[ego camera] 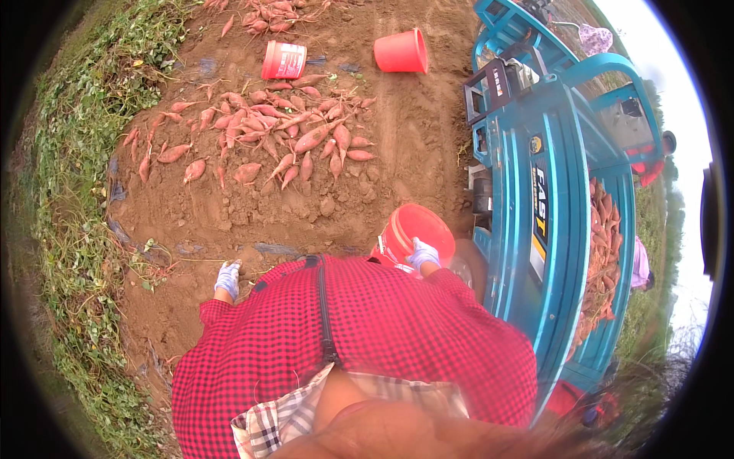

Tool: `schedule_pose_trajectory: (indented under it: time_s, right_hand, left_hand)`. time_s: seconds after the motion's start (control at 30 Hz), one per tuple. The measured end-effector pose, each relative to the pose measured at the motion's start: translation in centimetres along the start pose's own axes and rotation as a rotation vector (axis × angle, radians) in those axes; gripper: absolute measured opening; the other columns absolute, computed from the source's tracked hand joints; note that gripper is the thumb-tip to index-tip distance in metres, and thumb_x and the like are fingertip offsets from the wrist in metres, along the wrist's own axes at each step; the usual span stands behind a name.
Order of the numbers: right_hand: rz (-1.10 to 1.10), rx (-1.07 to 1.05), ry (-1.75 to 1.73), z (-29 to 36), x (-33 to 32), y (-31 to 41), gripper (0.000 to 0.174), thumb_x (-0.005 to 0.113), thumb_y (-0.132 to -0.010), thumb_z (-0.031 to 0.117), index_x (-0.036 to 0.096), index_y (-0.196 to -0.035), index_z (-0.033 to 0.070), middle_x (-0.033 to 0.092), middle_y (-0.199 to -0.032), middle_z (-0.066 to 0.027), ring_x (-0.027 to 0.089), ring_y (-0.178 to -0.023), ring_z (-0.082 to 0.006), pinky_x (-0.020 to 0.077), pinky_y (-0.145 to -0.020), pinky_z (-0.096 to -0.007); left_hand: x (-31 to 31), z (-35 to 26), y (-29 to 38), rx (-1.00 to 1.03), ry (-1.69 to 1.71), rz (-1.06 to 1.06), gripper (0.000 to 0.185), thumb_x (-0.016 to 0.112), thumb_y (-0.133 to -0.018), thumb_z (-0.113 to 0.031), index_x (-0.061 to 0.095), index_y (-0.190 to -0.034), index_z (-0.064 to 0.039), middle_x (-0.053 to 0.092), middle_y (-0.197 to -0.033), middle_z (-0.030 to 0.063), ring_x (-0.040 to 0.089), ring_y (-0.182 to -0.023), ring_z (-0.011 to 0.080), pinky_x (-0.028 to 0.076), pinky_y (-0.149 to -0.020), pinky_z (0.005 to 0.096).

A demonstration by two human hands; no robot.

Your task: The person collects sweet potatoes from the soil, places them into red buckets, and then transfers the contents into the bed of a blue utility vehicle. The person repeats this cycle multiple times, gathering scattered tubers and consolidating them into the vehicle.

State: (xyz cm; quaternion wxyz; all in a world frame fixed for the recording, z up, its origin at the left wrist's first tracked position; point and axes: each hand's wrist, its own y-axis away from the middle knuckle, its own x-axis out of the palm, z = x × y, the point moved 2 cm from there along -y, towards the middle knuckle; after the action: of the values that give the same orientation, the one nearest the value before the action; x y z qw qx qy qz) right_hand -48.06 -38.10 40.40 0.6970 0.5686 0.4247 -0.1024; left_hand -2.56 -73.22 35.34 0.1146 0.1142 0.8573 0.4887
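Observation:
My right hand (423, 253), in a pale glove, grips the rim of a red plastic bucket (395, 241) that is tilted with its mouth towards the cart. Its inside looks red and bare where it shows. My left hand (228, 277), also gloved, hangs over the soil at the left with its fingers a little bent and nothing seen in it. Ahead of me a heap of sweet potatoes (269, 123) lies spread on the brown soil. Beyond it lie a red bucket with a white label (285, 59) and a plain red bucket (401, 51), both on their sides.
A blue cargo tricycle (527, 189) stands close at my right, with sweet potatoes (602, 246) in its bed. Green vines (86, 172) run along the left. More sweet potatoes (269, 14) lie farther ahead. People are partly visible beyond the tricycle.

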Motion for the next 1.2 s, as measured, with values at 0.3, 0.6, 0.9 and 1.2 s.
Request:
schedule_pose_trajectory:
  time_s: [0.3, 0.6, 0.9, 1.2]
  right_hand:
    - [0.32, 0.377, 0.058, -10.8, 7.6, 4.8, 0.06, 0.067, -0.08, 0.034, 0.049, -0.135, 0.022, 0.055, -0.134, -0.0087, 0.055, -0.121, -0.0273, 0.0458, -0.1, -0.0417]
    - [0.226, 0.021, 0.257, -9.3, 5.8, -4.8, 0.039, 0.055, -0.087, 0.031, 0.058, -0.125, 0.023, 0.062, -0.125, -0.0086, 0.061, -0.114, -0.0256, 0.0485, -0.095, -0.0404]
    - [-0.946, -0.573, 0.506, 9.4, -32.4, -10.4, 0.034, 0.058, -0.08, 0.014, 0.061, -0.113, 0.018, 0.062, -0.111, -0.0091, 0.056, -0.111, -0.0275, 0.039, -0.096, -0.0475]
    - [-1.486, -1.156, -0.387, 18.2, -43.9, 1.8, 0.026, 0.072, -0.077, 0.028, 0.068, -0.1, 0.015, 0.067, -0.094, -0.0112, 0.063, -0.09, -0.0302, 0.0489, -0.081, -0.0415]
  left_hand:
    - [-5.4, 2.5, -4.3, -0.117, -0.326, -0.013, 0.039, 0.058, -0.091, -0.025, 0.05, -0.126, -0.008, 0.063, -0.108, 0.0131, 0.063, -0.095, 0.0293, 0.052, -0.078, 0.0433]
    - [-4.5, 10.1, -1.4, 0.017, -0.905, -0.064, 0.039, 0.057, -0.089, -0.024, 0.053, -0.124, -0.008, 0.063, -0.11, 0.0144, 0.062, -0.1, 0.0302, 0.051, -0.082, 0.0429]
    - [-0.6, 13.6, 1.8, 0.074, -1.085, -0.095, 0.039, 0.056, -0.088, -0.023, 0.056, -0.123, -0.007, 0.064, -0.113, 0.0157, 0.061, -0.105, 0.0312, 0.05, -0.087, 0.0425]
    - [0.2, 17.7, 5.2, 0.209, -1.257, -0.175, 0.039, 0.055, -0.086, -0.022, 0.059, -0.122, -0.006, 0.064, -0.116, 0.017, 0.06, -0.11, 0.0322, 0.049, -0.092, 0.0421]
